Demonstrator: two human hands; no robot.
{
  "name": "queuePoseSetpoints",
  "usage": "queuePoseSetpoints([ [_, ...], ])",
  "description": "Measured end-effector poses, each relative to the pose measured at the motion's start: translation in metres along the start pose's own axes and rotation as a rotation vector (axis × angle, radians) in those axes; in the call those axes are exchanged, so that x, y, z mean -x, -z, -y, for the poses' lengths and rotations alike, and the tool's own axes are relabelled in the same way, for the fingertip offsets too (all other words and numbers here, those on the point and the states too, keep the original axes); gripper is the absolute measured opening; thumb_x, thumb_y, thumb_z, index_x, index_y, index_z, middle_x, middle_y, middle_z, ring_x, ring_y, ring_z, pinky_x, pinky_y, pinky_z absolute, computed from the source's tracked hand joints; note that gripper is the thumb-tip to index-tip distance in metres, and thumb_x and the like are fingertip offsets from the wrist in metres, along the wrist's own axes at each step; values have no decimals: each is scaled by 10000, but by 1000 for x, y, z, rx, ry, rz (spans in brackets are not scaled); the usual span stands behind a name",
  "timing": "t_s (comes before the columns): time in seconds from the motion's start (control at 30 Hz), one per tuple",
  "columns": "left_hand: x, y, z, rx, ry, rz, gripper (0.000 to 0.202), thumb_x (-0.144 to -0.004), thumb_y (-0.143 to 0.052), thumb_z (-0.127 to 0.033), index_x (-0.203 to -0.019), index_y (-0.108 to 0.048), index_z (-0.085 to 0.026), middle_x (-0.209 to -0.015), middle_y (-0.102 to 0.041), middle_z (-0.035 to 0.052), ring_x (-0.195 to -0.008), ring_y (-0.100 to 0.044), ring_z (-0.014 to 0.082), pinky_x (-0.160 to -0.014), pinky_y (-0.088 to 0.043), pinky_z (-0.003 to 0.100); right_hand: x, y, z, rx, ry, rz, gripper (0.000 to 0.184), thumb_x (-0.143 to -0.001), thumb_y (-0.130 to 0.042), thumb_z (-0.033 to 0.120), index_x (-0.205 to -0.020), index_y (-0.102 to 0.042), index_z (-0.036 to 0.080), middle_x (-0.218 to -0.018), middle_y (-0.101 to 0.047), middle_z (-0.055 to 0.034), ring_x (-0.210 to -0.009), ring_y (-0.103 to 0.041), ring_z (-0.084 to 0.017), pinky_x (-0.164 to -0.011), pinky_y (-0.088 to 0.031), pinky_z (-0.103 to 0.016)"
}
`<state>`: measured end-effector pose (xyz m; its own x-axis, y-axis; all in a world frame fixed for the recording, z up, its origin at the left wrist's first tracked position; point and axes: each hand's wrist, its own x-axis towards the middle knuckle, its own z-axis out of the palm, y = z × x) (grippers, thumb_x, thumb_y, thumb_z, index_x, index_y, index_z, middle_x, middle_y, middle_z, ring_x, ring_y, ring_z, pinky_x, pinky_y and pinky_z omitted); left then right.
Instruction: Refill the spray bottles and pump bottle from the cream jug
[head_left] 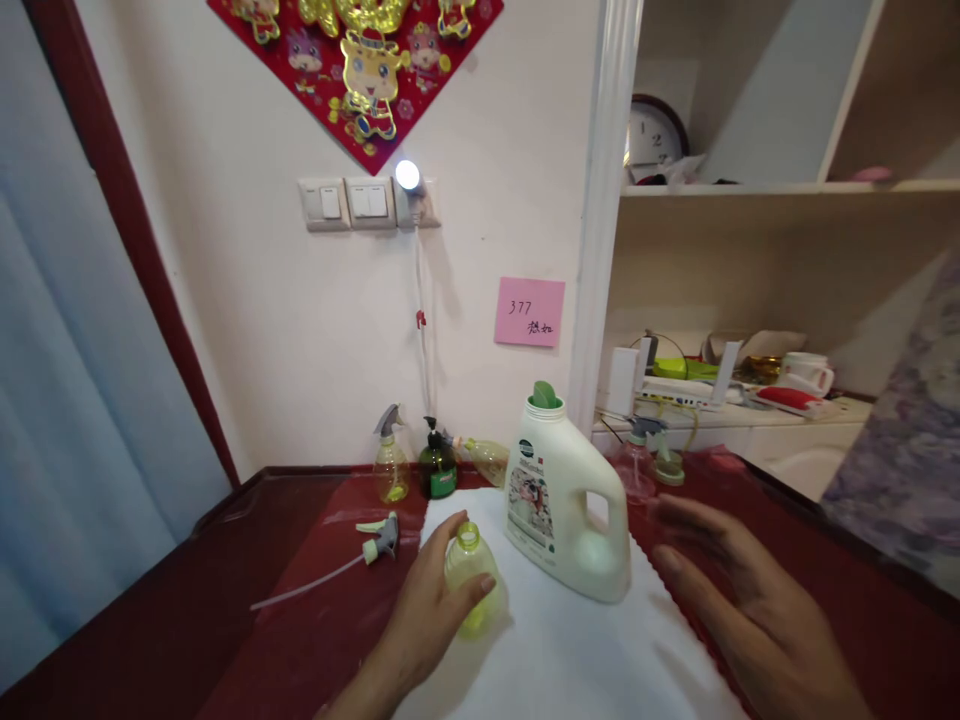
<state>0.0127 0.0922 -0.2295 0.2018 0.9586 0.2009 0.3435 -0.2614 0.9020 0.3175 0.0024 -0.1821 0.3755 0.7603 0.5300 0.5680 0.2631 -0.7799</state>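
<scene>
My left hand (431, 600) wraps round a small clear yellow-green bottle (471, 575), uncapped and upright on the white cloth (570, 660). A large pale green detergent jug (566, 510) stands just right of it, its handle to the right and its neck uncapped, with a green spout (544, 394) showing in the mouth. To the right of the jug, my right hand (739, 600) hovers with fingers apart and nothing in it. A grey and light-green spray trigger head (381, 540) with a long thin tube lies left of my left hand on the dark red tabletop (315, 640).
Along the wall stand a yellow spray bottle (391, 470) and a dark green pump bottle (437, 465); another yellowish bottle (486, 460) lies tilted beside them. A pink spray bottle (636, 470) is behind the jug. Shelves with a white router (675, 390) rise at right, a blue curtain (90, 350) hangs at left.
</scene>
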Motion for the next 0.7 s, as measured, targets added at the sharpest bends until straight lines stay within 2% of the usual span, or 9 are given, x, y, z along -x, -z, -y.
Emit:
queuePoseSetpoints([
  [0.1,0,-6,5,-17,-17,-14,615,-838,-640,-464,-1372,-549,-173,-1458,-587,188,-1372,-513,359,-1175,-350,523,-26,-22,-19,33,-68,18,679,-819,-651,665,-1348,-608,241,-1453,-607,-130,-1360,-543,-360,-1127,-435,-546],
  [0.17,2,-10,10,-34,-6,-14,617,-857,-597,-472,-1385,-528,-160,-1473,-568,199,-1378,-506,356,-1175,-349,526,-40,-40,-29,-33,-119,85,769,-803,-670,672,-1414,-550,222,-1485,-577,-142,-1373,-530,-352,-1142,-416,-533],
  [0.27,5,-13,15,-48,-9,-6,627,-876,-556,-446,-1419,-484,-142,-1498,-539,212,-1394,-488,352,-1187,-325,538,-53,-64,-37,-154,-154,136,776,-784,-693,666,-1386,-562,193,-1337,-671,-126,-1205,-645,-318,-1014,-521,-446],
  [0.33,5,-14,15,-38,-21,5,599,-889,-545,-419,-1421,-477,-152,-1495,-543,202,-1394,-487,340,-1188,-323,524,-58,-76,-38,-176,-167,107,756,-765,-692,682,-1303,-605,159,-1184,-721,-115,-1017,-703,-294,-864,-573,-398],
  [0.4,5,-13,13,-32,-27,9,568,-891,-553,-395,-1408,-487,-168,-1483,-556,186,-1380,-497,329,-1180,-335,499,-59,-84,-37,-171,-191,44,781,-738,-691,708,-1262,-615,134,-1108,-728,-117,-859,-707,-265,-719,-578,-363],
  [0.47,4,-13,10,-33,-27,12,560,-878,-571,-375,-1395,-496,-176,-1466,-571,176,-1362,-510,325,-1166,-351,478,-58,-89,-35,-168,-213,-22,811,-720,-694,722,-1267,-613,130,-1106,-721,-123,-786,-691,-245,-625,-555,-338],
  [0.53,3,-12,7,-38,-22,20,555,-864,-577,-366,-1382,-507,-177,-1446,-586,171,-1346,-520,325,-1150,-367,464,-56,-90,-31,-165,-217,-72,812,-715,-701,723,-1277,-616,143,-1153,-710,-127,-792,-686,-241,-594,-543,-323],
  [0.7,4,-13,7,-53,-15,35,561,-862,-558,-371,-1379,-512,-156,-1437,-589,176,-1343,-518,324,-1151,-359,460,-50,-74,-13,-137,-190,-93,778,-655,-782,689,-1225,-661,174,-1162,-724,-123,-889,-707,-277,-659,-588,-339],
])
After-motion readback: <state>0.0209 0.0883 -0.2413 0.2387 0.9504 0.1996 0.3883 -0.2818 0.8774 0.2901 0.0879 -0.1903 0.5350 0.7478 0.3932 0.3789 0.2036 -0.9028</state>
